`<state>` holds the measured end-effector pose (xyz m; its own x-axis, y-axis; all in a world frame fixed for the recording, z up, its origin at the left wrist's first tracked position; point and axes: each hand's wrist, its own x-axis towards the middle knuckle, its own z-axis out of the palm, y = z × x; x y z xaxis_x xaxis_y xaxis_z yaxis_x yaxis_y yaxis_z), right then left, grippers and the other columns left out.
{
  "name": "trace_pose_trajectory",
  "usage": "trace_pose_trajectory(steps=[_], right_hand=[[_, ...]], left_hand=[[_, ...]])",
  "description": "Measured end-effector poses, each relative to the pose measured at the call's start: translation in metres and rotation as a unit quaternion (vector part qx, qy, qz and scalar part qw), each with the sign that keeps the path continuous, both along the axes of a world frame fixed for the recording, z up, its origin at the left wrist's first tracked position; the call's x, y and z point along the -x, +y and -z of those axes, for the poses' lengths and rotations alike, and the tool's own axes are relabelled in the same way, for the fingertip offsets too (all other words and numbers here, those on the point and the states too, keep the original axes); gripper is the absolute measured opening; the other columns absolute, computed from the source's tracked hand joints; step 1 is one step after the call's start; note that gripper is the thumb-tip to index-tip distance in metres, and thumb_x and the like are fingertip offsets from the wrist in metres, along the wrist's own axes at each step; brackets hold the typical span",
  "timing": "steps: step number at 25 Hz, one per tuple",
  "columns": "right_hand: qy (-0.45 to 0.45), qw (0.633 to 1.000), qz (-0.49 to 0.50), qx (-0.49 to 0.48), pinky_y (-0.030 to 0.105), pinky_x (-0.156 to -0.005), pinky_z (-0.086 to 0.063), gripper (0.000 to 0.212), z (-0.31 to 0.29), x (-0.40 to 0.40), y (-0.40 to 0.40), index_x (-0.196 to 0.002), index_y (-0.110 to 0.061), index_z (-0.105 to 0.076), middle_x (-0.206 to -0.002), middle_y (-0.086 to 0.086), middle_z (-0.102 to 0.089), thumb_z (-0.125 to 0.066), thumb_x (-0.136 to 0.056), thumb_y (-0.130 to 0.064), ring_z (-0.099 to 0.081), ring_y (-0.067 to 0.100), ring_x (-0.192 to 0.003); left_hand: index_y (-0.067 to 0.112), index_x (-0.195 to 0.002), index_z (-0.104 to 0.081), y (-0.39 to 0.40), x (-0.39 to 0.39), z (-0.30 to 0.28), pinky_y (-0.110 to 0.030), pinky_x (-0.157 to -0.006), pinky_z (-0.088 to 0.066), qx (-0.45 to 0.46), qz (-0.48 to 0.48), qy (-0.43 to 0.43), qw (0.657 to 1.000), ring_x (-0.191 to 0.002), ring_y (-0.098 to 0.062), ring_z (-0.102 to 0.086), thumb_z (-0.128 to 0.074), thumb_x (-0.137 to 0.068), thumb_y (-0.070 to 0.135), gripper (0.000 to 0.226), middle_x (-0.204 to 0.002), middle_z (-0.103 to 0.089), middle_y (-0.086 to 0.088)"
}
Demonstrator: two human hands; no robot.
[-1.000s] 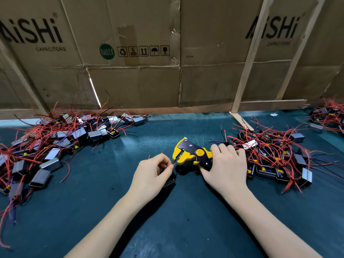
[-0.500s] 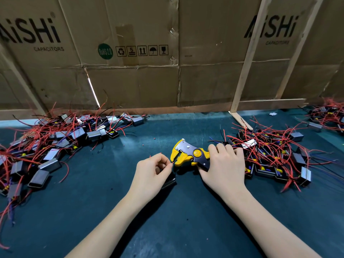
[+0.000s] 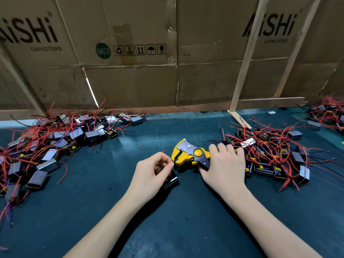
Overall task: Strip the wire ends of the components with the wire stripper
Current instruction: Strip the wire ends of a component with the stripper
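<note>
I have the wire stripper (image 3: 189, 155) lying on the green bench (image 3: 176, 220) near its middle, and my right hand (image 3: 226, 167) is wrapped over the handles, fingers curled round them, with the yellow head pointing left. My left hand (image 3: 153, 171) pinches a thin red wire (image 3: 173, 161) between thumb and forefinger, its tip right at the mouth of the stripper; the black component (image 3: 170, 180) it belongs to sits on the bench just under that hand, partly hidden by my fingers. Whether the tip is already seated between the blades I cannot tell from this view. To do this step well, I judge I should feed the wire straight into the mouth, square to the blades, and only a short way in, so that just the end is bared. I would keep the pinch close to the tip so the soft wire does not buckle, then squeeze the handles in one steady stroke and hold the component still against the pull. A skewed entry would likely nick the strands or tear the sleeve unevenly. One heap of components (image 3: 55, 146) with red leads spreads along the bench's left edge, another heap (image 3: 270, 155) lies by the right hand, and a cardboard wall (image 3: 130, 81) stands along the far edge.
</note>
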<state>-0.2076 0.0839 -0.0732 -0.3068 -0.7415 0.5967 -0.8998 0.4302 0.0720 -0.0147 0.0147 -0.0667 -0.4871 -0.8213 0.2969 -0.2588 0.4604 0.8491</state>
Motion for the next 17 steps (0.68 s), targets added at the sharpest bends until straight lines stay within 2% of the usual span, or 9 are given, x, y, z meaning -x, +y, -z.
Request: trace_pose_trajectory(steps=[5, 12, 17], right_hand=[[-0.016, 1.000, -0.014, 0.011, 0.040, -0.069, -0.039, 0.050, 0.0022, -0.0041, -0.0010, -0.076, -0.011, -0.058, -0.070, 0.007, -0.059, -0.079, -0.061, -0.054, -0.056, 0.030, -0.070], [-0.018, 0.999, -0.023, 0.023, 0.038, -0.069, -0.039, 0.050, 0.0000, -0.0004, -0.0014, -0.074, -0.011, -0.058, -0.069, 0.006, -0.060, -0.081, -0.060, -0.054, -0.057, 0.029, -0.068], [-0.004, 0.999, -0.031, 0.020, 0.039, -0.069, -0.040, 0.049, -0.0013, 0.0014, -0.0012, -0.074, -0.011, -0.059, -0.069, 0.006, -0.060, -0.081, -0.059, -0.052, -0.057, 0.029, -0.066]], left_hand=[[0.015, -0.077, -0.065, 0.0012, 0.0015, -0.0014, -0.018, -0.058, -0.045, -0.008, -0.015, 0.002, 1.000, -0.057, -0.007, -0.057, -0.067, -0.089, 0.009, 0.014, -0.065, -0.066, -0.001], [0.017, -0.074, -0.064, -0.0004, 0.0021, -0.0028, -0.021, -0.058, -0.045, -0.014, -0.023, -0.014, 1.000, -0.054, -0.007, -0.053, -0.067, -0.088, 0.010, 0.016, -0.062, -0.067, -0.001], [0.016, -0.075, -0.065, -0.0009, 0.0023, -0.0019, -0.028, -0.059, -0.048, -0.015, -0.017, -0.018, 1.000, -0.057, -0.013, -0.056, -0.067, -0.088, 0.011, 0.015, -0.063, -0.068, -0.001]])
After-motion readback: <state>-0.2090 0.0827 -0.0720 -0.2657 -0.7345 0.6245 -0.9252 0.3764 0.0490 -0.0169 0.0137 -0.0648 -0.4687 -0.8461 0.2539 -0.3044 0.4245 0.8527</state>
